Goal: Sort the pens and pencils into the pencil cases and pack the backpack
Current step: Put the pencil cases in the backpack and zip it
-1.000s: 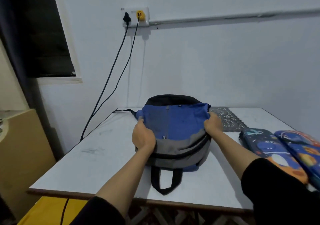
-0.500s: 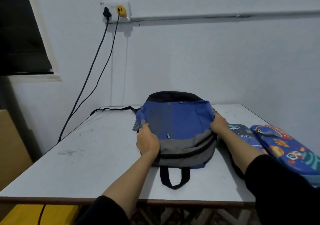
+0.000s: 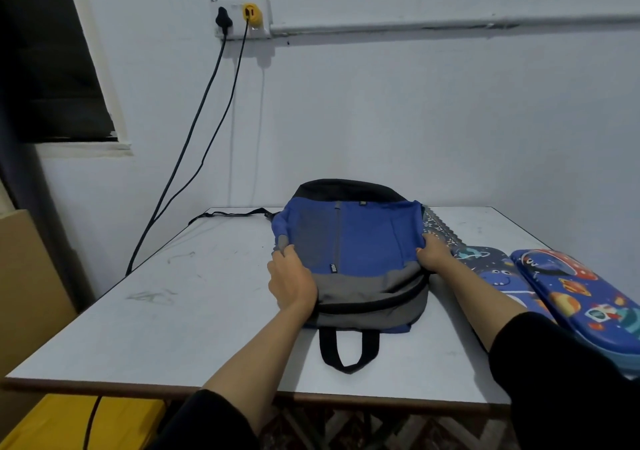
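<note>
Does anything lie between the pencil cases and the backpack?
No object does. Only the right hand, gripping the backpack at its right edge, and its forearm cross the space beside the dark pencil case; the blue pencil case lies farther right.

**Dim, bluish light with a bent wide-angle edge**

I read the scene as dim, with a flat, cool cast over the wall (image 3: 415,120) and the table (image 3: 173,328). Light falls softly from above the backpack (image 3: 349,259). Faint, blurred shadows lie on the table just right of it and under its near edge. Far left of it the window (image 3: 45,68) is black. Above it the pipe (image 3: 450,27) bows with lens distortion. Below it a sleeve (image 3: 554,380) shows as dark, without detail.
</note>
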